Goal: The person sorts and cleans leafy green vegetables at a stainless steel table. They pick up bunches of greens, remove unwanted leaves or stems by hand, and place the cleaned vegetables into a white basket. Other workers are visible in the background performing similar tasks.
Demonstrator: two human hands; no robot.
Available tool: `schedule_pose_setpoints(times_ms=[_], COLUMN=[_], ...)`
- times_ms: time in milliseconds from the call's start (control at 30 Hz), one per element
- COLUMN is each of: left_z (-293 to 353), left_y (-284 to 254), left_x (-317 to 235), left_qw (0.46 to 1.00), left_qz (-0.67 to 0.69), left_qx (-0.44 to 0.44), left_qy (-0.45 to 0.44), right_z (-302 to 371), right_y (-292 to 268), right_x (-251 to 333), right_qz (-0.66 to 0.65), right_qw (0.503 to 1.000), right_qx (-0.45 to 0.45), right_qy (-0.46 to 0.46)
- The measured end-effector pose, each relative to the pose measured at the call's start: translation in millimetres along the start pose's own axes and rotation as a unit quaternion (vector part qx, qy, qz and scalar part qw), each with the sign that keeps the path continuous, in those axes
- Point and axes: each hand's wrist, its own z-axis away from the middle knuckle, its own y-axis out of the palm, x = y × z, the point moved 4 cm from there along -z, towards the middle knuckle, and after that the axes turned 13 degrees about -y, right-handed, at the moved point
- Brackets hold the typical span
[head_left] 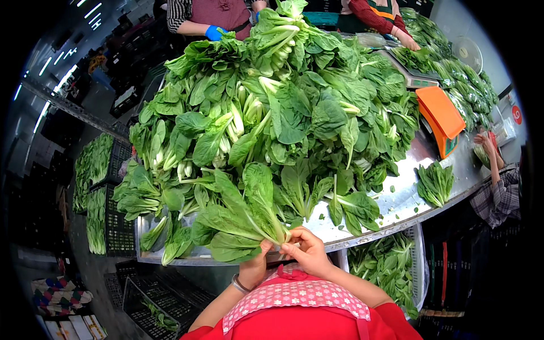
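Note:
Close in front of me, at the near edge of the metal table (405, 207), I hold a head of leafy greens (241, 212). Its broad leaves fan away to the far left and its pale stem end points toward me. My left hand (256, 265) is closed round the lower stems from the left. From the right, the fingers of my right hand (309, 252) pinch at the stem base; the exact grip point is partly hidden. Just beyond my hands rises a large heap of similar greens (289, 119), with some loose leaves (357, 209) at its near side.
An orange-topped scale (442, 113) and a small bunch of greens (435, 184) are on the table's right. Below the edge stands a white crate (419, 266) of greens. Black crates (120, 221) stand left. Co-workers' hands, one blue-gloved (215, 33), show beyond the heap.

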Motion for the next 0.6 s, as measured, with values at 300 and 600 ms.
schedule_pose_setpoints(times_ms=[300,600], left_z=[8.2,11.0], left_y=[1.1,11.4], left_x=[14.4,0.5], left_qw=[1.0,0.999], left_qz=[-0.009,0.017], left_qx=[-0.009,-0.034], left_qy=[-0.001,-0.036], right_z=[-0.5,-4.9], right_y=[3.5,2.2], right_x=[15.4,16.7], right_qz=[0.354,0.35], right_qw=[0.882,0.888], right_qx=[0.081,0.077], right_qy=[-0.301,-0.288])
